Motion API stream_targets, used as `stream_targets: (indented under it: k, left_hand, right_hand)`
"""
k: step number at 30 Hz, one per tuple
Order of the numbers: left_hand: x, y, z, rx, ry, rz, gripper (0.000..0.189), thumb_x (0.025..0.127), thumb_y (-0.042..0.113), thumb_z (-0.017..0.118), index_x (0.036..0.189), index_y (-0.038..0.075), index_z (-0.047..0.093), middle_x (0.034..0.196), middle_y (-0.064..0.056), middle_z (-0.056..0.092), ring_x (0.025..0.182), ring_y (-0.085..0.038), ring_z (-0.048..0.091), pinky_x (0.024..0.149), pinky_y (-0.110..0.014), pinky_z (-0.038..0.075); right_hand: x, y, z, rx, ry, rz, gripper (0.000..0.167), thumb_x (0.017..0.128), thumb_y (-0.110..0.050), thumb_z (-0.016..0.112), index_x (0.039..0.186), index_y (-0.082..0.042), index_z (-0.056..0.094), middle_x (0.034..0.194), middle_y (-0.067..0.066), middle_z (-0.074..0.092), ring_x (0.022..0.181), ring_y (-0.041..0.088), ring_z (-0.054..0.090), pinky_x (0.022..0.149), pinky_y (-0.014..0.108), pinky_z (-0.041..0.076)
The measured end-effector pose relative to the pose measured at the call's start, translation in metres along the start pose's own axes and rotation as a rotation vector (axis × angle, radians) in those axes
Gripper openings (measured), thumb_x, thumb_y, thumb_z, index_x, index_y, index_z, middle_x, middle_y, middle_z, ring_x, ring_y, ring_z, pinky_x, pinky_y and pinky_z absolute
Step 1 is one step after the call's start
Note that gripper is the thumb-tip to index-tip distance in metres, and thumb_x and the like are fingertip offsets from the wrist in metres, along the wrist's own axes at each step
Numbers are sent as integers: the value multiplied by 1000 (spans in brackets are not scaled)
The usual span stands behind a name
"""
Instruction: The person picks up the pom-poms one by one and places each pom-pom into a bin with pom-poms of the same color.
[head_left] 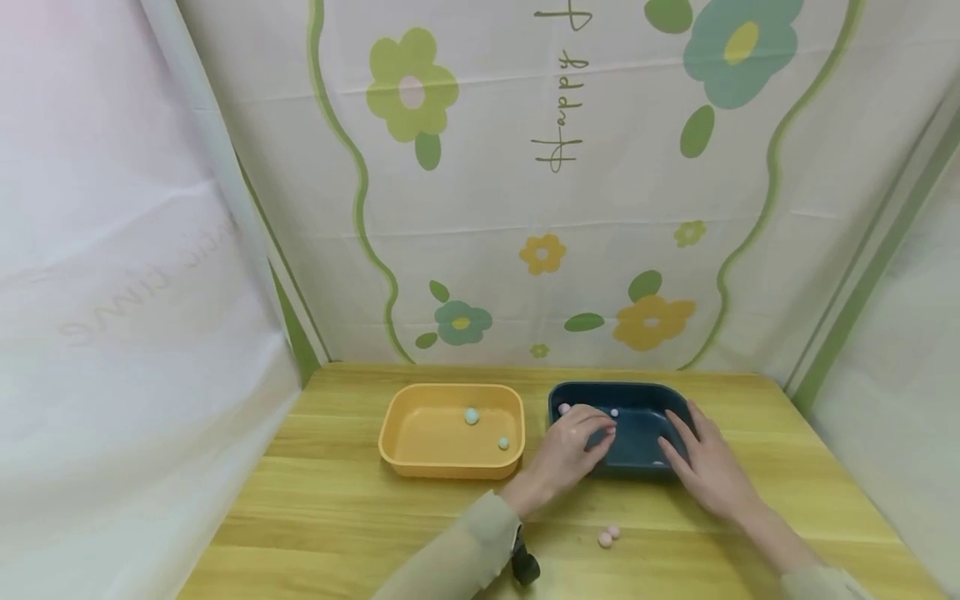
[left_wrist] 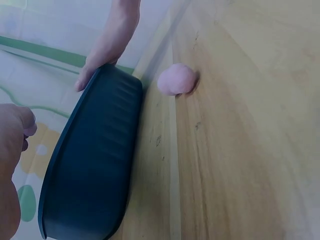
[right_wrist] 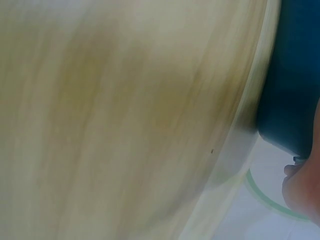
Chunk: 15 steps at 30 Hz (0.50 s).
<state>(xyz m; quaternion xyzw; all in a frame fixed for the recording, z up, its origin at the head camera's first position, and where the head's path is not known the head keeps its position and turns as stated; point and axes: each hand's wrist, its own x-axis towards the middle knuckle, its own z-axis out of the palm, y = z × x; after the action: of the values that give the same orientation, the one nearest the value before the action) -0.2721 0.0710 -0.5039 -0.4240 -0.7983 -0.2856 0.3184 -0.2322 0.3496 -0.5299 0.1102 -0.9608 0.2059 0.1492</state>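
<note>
Left hand (head_left: 572,440): thumb and fingertips pinching one small pink ball (head_left: 611,430), round, without long axis. Right hand (head_left: 708,467): to the right of the pinch, farther from the ball, fingers spread and loose over the near right side of a dark blue tray (head_left: 637,442), grasping nothing visible. Relation of note: the tray extends below the pinch and off to its right, long axis running left to right; the ball's height above its floor cannot be judged. Also inside it: a pink piece (head_left: 564,409) to the pinch's left and another (head_left: 614,413) just beyond it. Nearer the wearer than the grip: paired pink balls (head_left: 605,540). Left of the grip: yellow tray (head_left: 442,437), two green balls (head_left: 471,416) within. Surface: wood-grain table (head_left: 315,500). Room: flower-printed white cloth (head_left: 480,183) beyond the grip.
</note>
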Motion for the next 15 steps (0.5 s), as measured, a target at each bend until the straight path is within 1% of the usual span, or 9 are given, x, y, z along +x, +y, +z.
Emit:
stream_targets:
  k: [4,9,15]
  left_hand:
    - [2,-2,5,16,-9,-3,18,94,12,88,111,12,83,114,3,82,114,-9,75,105,-12,56]
    - [3,-4,7,42,-29,-17,16,96,15,87,111,13,83,114,4,83,114,-9,74,106,-12,56]
    - [5,-6,11,98,-49,-26,11,99,19,84,110,15,83,112,7,82,111,-7,73,103,-13,56]
  right_hand:
    - [0,0,1,2,-6,7,63,114,-38,57,161,3,48,172,43,27,151,69,34,117,83,36]
    - [0,0,1,-1,-10,15,63,114,-39,56,162,2,48,172,42,26,152,69,33,117,83,36]
    - [0,1,1,9,-6,15,64,115,-39,56,162,2,47,173,42,25,152,69,33,117,83,35]
